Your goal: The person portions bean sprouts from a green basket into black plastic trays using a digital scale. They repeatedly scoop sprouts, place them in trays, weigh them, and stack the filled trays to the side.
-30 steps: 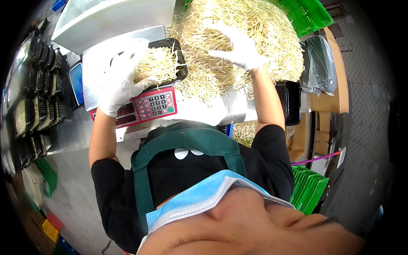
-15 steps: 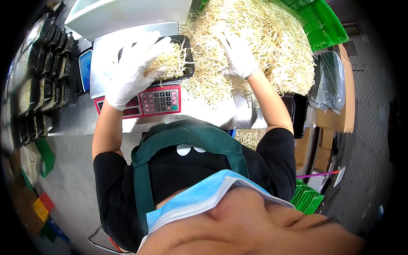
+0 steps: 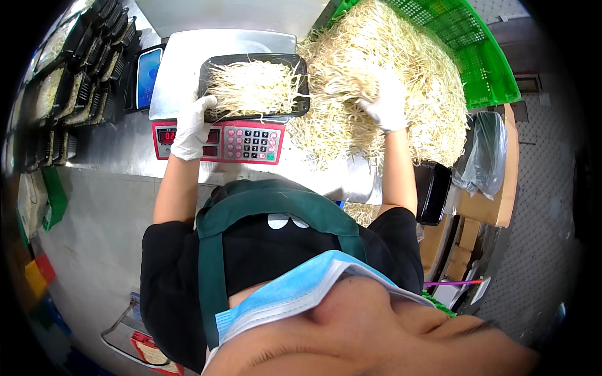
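A black plastic tray (image 3: 303,110) filled with bean sprouts (image 3: 254,88) rests on the steel platform of a red-framed digital scale (image 3: 219,143). My left hand (image 3: 191,131), in a white glove, is closed on the tray's near left corner. To the right, a large heap of bean sprouts (image 3: 433,81) covers the table. My right hand (image 3: 387,108), gloved too, is at the heap with its fingers curled around a bunch of sprouts; motion blurs it a little.
Stacked black trays of sprouts (image 3: 56,94) stand at the left, beside a phone-like screen (image 3: 148,76). A white bin (image 3: 232,15) sits behind the scale. A green crate (image 3: 483,69) lies behind the heap. At right are empty black trays (image 3: 433,193) and a cardboard box (image 3: 495,200) with clear plastic.
My left hand has moved off the sprouts in the tray to its near left corner. My right hand has shifted and closed on sprouts in the heap. The whole view has shifted slightly.
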Demonstrator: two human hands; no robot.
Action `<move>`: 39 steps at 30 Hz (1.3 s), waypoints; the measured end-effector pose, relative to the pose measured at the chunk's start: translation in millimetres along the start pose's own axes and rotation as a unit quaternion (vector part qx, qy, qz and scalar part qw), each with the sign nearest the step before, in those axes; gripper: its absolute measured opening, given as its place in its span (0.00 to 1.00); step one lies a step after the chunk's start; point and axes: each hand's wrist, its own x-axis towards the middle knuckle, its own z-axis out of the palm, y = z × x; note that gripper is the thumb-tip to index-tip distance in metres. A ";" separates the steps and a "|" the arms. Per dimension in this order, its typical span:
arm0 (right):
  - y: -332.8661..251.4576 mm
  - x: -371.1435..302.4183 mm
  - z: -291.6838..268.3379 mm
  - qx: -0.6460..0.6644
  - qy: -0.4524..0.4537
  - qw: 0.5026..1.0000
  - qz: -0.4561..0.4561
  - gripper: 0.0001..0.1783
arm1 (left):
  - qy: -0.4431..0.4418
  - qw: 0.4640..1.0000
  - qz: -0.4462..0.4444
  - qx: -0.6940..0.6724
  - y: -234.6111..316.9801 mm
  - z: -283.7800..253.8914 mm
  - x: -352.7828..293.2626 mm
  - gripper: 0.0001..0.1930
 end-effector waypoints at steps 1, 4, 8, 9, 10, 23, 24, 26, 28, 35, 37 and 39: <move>-13.7 0.0 7.4 -0.033 -0.034 0.998 0.042 0.50 | 0.002 0.998 0.051 0.042 3.7 4.6 -3.3 0.28; -16.5 1.5 22.7 -0.071 -0.029 0.997 0.022 0.48 | -0.092 0.947 0.137 0.274 33.5 19.0 -15.8 0.31; -1.5 1.9 16.6 -0.003 -0.064 0.996 0.054 0.43 | -0.200 0.607 0.439 0.632 47.5 54.1 -4.5 0.33; 2.8 5.2 14.5 0.035 -0.064 0.995 0.062 0.42 | -0.221 0.604 0.441 0.626 37.7 50.4 9.3 0.33; -3.4 3.6 0.8 0.095 -0.013 0.990 0.104 0.37 | -0.244 0.600 0.444 0.619 30.3 48.9 19.0 0.33; -169.6 69.8 -54.3 -0.043 0.020 0.988 -0.144 0.25 | -0.007 0.932 0.325 0.158 10.0 16.0 52.2 0.22; -187.8 75.5 -43.2 -0.032 -0.007 0.984 -0.174 0.25 | 0.017 0.945 0.298 0.138 9.5 20.7 55.7 0.22; -222.6 82.9 -18.9 -0.048 -0.103 0.980 -0.162 0.24 | 0.009 0.929 0.303 0.213 4.6 18.4 64.2 0.26; -219.8 85.1 15.6 -0.001 -0.075 0.976 -0.206 0.18 | -0.050 0.831 0.352 0.427 18.9 35.3 44.4 0.36; -192.5 116.0 -37.7 -0.003 -0.324 0.918 -0.230 0.42 | -0.130 0.678 0.421 0.589 36.8 52.8 21.8 0.49; -150.1 95.5 -30.6 -0.037 -0.250 0.941 -0.223 0.48 | -0.175 0.653 0.371 0.636 33.1 49.0 25.6 0.49; -133.9 84.9 -39.4 -0.036 -0.270 0.942 -0.197 0.51 | -0.202 0.622 0.314 0.688 37.7 52.9 24.4 0.49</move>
